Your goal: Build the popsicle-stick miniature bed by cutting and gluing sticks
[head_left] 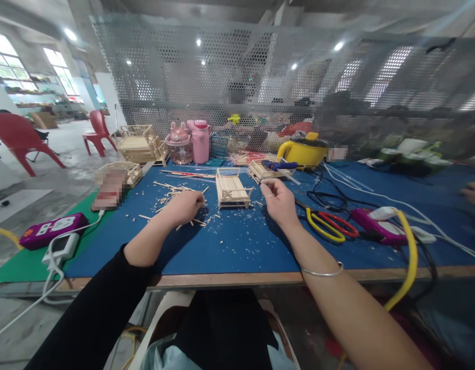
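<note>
A small model bed (233,189) of pale wooden sticks stands upright on the blue mat (237,246), between my two hands and touching neither. To its left, my left hand (186,206) is closed with curled fingers over loose wooden sticks (170,191). Whatever its fingertips may hold is too small to make out. On the bed's other side, my right hand (279,201) is closed in a pinch just above the mat. Its fingertips hide anything between them. Wood crumbs lie scattered around the bed.
Behind my right hand are another stick model (258,172) and blue-handled pliers (279,165). Scissors (325,226), a purple power strip (378,226) and cables lie right. A yellow pot (305,153) and pink bottle (201,143) stand behind. Another person's hand (473,194) shows far right.
</note>
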Action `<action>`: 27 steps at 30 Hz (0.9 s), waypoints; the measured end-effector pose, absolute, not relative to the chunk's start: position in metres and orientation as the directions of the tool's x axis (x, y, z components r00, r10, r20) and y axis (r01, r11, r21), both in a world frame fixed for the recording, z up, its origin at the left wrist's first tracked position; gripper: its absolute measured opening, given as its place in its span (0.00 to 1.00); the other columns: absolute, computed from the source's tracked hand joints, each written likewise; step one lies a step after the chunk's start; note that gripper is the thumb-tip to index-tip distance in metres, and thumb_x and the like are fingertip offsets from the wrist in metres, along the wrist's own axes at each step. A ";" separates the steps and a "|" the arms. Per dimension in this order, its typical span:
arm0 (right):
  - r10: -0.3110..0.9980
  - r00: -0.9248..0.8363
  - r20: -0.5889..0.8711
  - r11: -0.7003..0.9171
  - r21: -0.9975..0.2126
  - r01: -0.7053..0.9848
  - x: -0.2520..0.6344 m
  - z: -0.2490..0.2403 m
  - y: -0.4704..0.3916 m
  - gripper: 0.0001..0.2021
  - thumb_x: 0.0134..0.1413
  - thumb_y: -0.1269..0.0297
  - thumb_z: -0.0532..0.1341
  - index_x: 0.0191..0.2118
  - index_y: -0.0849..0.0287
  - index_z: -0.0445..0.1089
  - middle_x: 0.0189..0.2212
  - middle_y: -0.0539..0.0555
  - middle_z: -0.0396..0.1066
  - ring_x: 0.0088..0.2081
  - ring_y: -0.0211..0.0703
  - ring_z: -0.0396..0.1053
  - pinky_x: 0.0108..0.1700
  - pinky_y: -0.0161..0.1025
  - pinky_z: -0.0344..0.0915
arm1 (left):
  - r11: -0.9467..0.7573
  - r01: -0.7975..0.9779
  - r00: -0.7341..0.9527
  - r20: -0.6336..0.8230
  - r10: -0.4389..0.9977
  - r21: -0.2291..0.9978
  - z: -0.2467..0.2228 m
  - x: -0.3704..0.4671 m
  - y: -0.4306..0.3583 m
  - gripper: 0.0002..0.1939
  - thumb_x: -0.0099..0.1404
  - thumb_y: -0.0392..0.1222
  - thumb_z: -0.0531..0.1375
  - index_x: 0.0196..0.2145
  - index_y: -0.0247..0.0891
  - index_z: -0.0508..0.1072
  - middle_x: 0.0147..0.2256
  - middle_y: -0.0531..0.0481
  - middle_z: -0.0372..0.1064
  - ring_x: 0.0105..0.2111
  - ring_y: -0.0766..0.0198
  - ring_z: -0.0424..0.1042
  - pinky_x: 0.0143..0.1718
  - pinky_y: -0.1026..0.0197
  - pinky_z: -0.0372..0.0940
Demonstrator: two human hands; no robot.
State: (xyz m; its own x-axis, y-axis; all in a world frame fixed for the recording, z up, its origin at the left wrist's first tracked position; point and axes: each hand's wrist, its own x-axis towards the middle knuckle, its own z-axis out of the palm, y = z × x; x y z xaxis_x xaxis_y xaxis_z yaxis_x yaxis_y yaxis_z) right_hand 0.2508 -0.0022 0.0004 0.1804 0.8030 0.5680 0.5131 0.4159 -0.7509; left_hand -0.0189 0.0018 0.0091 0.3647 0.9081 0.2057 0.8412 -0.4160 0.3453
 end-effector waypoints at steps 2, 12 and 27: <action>0.787 0.178 0.591 0.440 -0.739 0.510 0.251 0.001 -0.003 0.12 0.53 0.57 0.56 0.36 0.60 0.68 0.28 0.51 0.67 0.29 0.39 0.61 0.35 0.36 0.60 | -0.406 0.841 0.344 0.226 0.911 0.358 0.010 -0.020 0.003 0.09 0.58 0.36 0.55 0.34 0.40 0.75 0.34 0.45 0.74 0.35 0.57 0.70 0.34 0.61 0.59; 0.731 -0.169 0.662 0.602 -0.507 0.618 0.239 0.004 -0.024 0.09 0.56 0.61 0.57 0.30 0.58 0.71 0.25 0.50 0.70 0.27 0.37 0.64 0.33 0.34 0.59 | -0.503 0.693 0.492 0.171 0.854 0.517 0.012 -0.007 -0.007 0.15 0.64 0.43 0.55 0.44 0.38 0.76 0.41 0.46 0.77 0.40 0.59 0.73 0.42 0.61 0.63; 0.776 -0.396 0.490 0.627 -0.662 0.410 0.219 0.002 -0.033 0.07 0.51 0.62 0.63 0.31 0.58 0.76 0.26 0.50 0.74 0.26 0.36 0.67 0.29 0.34 0.61 | -0.291 0.426 0.433 0.089 0.897 0.857 0.003 0.023 -0.021 0.16 0.56 0.52 0.62 0.28 0.34 0.75 0.20 0.55 0.64 0.20 0.70 0.59 0.23 0.66 0.53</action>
State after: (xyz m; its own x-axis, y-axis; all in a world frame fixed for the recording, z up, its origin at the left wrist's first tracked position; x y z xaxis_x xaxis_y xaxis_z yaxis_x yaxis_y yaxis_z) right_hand 0.2192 -0.0325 0.0019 -0.3959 0.7764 0.4903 0.4098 0.6272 -0.6623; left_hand 0.0228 -0.0209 0.0028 0.4334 0.8968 0.0891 0.4258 -0.2909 0.8568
